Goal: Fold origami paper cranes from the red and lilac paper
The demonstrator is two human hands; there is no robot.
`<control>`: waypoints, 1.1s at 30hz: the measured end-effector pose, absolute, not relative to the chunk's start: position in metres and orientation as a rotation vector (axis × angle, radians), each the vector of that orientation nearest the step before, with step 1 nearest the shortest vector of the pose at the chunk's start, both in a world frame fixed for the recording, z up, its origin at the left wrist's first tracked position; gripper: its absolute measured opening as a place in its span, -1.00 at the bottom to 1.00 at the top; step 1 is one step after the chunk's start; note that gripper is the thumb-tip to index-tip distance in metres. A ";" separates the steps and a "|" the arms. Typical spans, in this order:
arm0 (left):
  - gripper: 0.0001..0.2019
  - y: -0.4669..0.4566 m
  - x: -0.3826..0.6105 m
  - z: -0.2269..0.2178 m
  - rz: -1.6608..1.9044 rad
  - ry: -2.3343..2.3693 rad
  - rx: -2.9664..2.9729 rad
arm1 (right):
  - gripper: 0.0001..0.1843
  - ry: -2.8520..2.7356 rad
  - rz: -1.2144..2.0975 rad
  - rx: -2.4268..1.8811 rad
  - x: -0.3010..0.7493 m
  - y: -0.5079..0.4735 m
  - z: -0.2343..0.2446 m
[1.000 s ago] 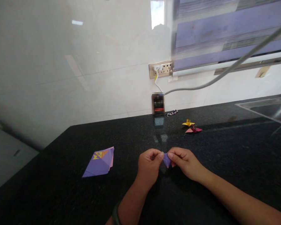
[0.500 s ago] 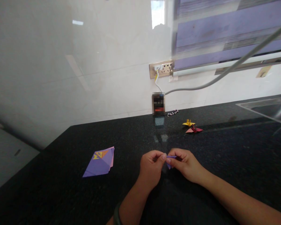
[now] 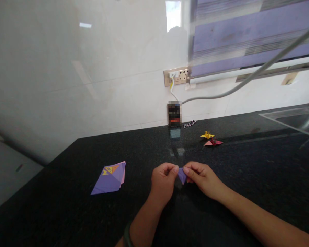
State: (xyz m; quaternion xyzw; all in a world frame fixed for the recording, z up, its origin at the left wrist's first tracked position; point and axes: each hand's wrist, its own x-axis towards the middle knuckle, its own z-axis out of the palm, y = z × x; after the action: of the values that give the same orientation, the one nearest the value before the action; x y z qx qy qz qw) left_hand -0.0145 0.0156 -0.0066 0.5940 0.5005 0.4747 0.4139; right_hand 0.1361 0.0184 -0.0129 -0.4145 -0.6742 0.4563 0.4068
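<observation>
A small folded piece of purple paper (image 3: 181,175) hangs between my two hands, just above the dark countertop. My left hand (image 3: 164,177) pinches its left edge between thumb and forefinger. On the other side, my right hand (image 3: 202,176) grips the right edge the same way, thumb facing me. The paper tapers to a point at the bottom; its outer edges are hidden under my fingers. To the left lies a stack of purple and pink paper sheets (image 3: 109,181) with a yellow and orange print on top.
Beyond my right hand stand a yellow paper crane (image 3: 207,135) and a red and pink paper crane (image 3: 213,142). A blurred-out dark box (image 3: 174,114) leans at the wall, beside a beaded strand (image 3: 190,124). A sink (image 3: 298,120) is set in at the right.
My hands have moved slightly apart, the left one shifting left. More of the purple paper's face now shows between my fingers.
</observation>
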 end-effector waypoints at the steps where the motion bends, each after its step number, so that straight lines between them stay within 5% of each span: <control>1: -0.81 0.016 -0.015 -0.007 1.195 1.261 1.491 | -0.72 -1.698 1.134 -1.053 0.136 0.018 -0.012; 33: -0.79 0.010 -0.011 -0.010 0.911 1.100 1.624 | -0.82 -1.504 1.152 -0.999 0.133 0.015 -0.004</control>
State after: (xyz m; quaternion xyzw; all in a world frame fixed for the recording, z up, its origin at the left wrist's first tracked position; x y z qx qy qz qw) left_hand -0.0106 0.0104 -0.0095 0.6626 0.4488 0.3719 0.4703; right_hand 0.1327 0.0147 -0.0043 -0.4095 -0.6161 0.4721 0.4794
